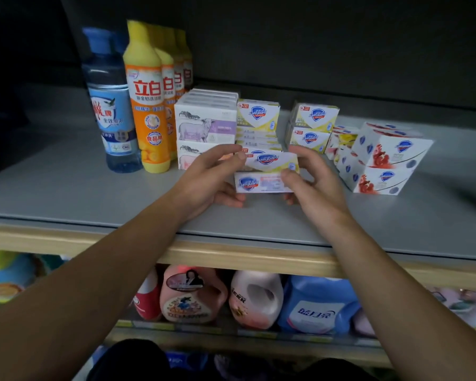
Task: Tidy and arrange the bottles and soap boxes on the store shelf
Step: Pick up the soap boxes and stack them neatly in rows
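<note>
Both my hands grip a small stack of two Safeguard soap boxes at the middle of the grey shelf (66,193). The upper box (270,161) is yellow and white, the lower box (259,183) white with a pink label. My left hand (217,177) holds their left ends, my right hand (311,177) their right ends. Behind them stands a row of yellow Safeguard boxes (257,116). Left of those are stacked white sheep-print soap boxes (205,127), then orange dish-soap bottles (146,105) and a blue bottle (112,105).
Two more yellow Safeguard boxes (312,125) are stacked right of the row, and white-and-red Safeguard multipacks (382,160) sit askew at the far right. Below the wooden shelf edge (231,257), the lower shelf holds pink, white and blue detergent jugs (316,306).
</note>
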The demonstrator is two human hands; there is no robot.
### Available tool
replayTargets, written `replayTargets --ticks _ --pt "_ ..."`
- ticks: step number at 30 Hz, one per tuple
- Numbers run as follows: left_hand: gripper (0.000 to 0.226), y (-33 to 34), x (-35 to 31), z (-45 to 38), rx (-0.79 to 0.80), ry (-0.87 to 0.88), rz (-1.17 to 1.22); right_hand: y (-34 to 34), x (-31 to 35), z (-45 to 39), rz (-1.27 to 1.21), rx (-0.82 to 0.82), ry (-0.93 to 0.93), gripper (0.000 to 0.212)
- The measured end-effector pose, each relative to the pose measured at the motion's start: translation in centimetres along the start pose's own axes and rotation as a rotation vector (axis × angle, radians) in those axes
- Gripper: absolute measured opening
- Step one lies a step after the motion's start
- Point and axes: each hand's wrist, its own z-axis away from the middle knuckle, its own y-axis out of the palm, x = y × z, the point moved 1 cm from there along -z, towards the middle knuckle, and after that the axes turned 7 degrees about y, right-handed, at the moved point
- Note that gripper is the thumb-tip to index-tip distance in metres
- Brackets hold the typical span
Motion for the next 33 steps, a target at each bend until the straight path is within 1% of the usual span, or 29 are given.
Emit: replayTargets --ticks 1,2,4,6,8,9,10,11,13,15,18,21,25,29,31,33 --pt "0.035 -0.1 0.0 0.0 -0.002 -0.014 0.008 0.1 0.2 0.2 -0.01 0.023 -0.045 0.039" --pt "0.032 0.0 0.0 -0.1 -0.012 -0.023 0.011 0.0 0.2 0.3 -0.006 0.034 -0.083 0.049" --pt "0.021 0.2 0.0 -0.1 -0.044 -0.033 0.017 0.0 0.0 0.3 0.027 0.053 -0.129 0.064" --pt "0.01 0.2 0.1 -0.1 -0.034 -0.026 0.007 -0.2 -0.7 -0.1 0.069 0.071 -0.115 0.077" --pt "0.008 0.1 0.2 -0.1 0.005 -0.001 0.005 -0.2 -1.5 -0.5 0.088 0.088 -0.062 0.084" --pt "0.008 0.0 0.2 -0.1 0.017 0.013 0.012 -0.1 -1.7 -0.7 0.076 0.087 -0.03 0.08" --pt "0.011 0.0 0.1 0.0 0.02 0.027 0.024 -0.1 -1.8 -0.9 0.068 0.078 -0.017 0.069" --pt "0.013 0.0 0.1 0.0 0.017 0.037 0.04 -0.1 -1.9 -1.0 0.069 0.061 -0.023 0.058" --pt "0.012 0.0 -0.1 0.0 -0.008 0.046 0.083 0.0 -1.6 -0.9 0.135 0.015 -0.068 0.047" --pt "0.009 0.0 -0.2 0.0 -0.037 0.045 0.122 -0.1 -1.3 -0.8 0.226 -0.028 -0.111 0.047" --pt "0.007 0.1 0.0 -0.1 -0.05 0.056 0.136 0.0 -1.1 -0.5 0.252 -0.017 -0.129 0.049" --pt "0.016 -0.1 0.1 -0.2 -0.043 0.082 0.152 0.1 -0.9 -0.2 0.293 -0.023 -0.185 0.052" --pt "0.02 -0.1 0.2 -0.2 -0.021 0.13 0.122 0.2 -1.0 -0.1 0.497 -0.047 -0.32 0.049" --pt "0.017 -0.1 0.2 -0.3 -0.028 0.126 0.112 0.2 -1.0 -0.1 0.502 -0.071 -0.323 0.049" --pt "0.01 0.1 0.2 -0.2 -0.051 0.1 0.096 0.2 -0.9 0.0 0.468 -0.084 -0.308 0.048" --pt "0.007 0.3 0.4 -0.3 -0.071 0.112 -0.013 0.2 -0.7 0.1 0.419 -0.095 -0.267 0.047"
